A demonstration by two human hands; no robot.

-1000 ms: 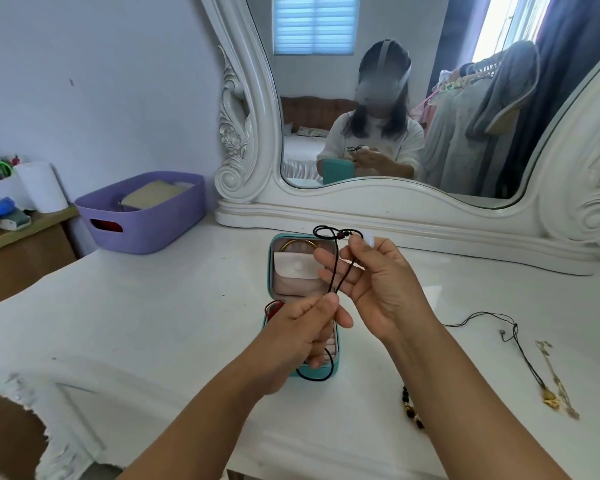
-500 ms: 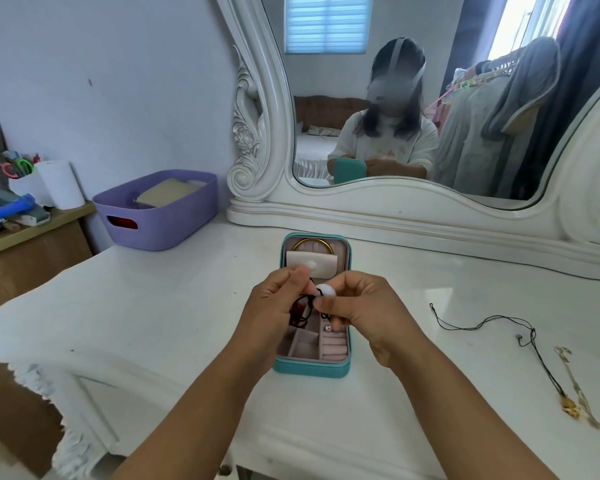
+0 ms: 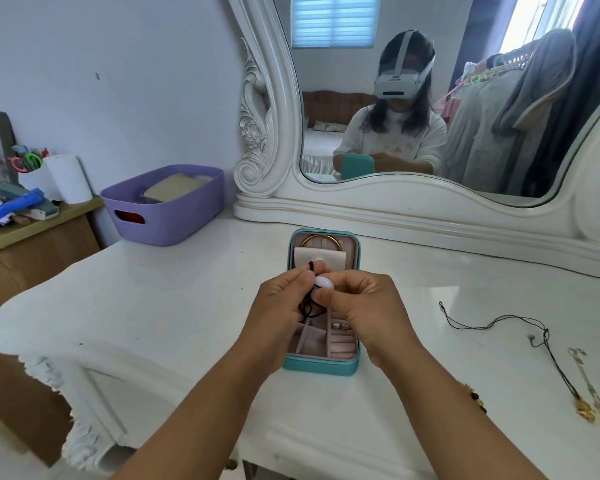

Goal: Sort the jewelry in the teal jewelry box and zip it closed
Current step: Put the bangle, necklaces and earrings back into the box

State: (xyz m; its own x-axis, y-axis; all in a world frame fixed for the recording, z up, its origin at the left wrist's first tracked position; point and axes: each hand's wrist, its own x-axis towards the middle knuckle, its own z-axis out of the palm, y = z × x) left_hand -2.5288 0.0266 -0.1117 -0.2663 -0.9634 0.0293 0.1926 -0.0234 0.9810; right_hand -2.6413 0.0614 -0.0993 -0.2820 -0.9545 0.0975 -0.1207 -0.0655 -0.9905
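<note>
The teal jewelry box [image 3: 321, 368] lies open on the white dresser, its pink lining showing. A gold bangle [image 3: 321, 238] and a cream pouch [image 3: 319, 258] sit in its lid half; two small earrings [image 3: 340, 326] lie in a compartment. Both hands hover over the box's middle. My left hand [image 3: 278, 306] pinches the bunched black cord [image 3: 309, 304] of a necklace. My right hand [image 3: 364, 306] pinches its white oval pendant [image 3: 324, 283]. The cord's loops hang between my hands just above the box.
A second black-cord necklace [image 3: 499, 322] with a gold pendant [image 3: 584, 408] lies on the dresser to the right, beside a thin gold chain [image 3: 589, 386]. Dark beads [image 3: 475, 398] peek from behind my right forearm. A purple bin [image 3: 167, 206] stands at the back left, the mirror [image 3: 430, 98] behind.
The cord was stretched long between my hands a second ago. My hands have come together and lowered over the box, gathering the cord into a small bunch.
</note>
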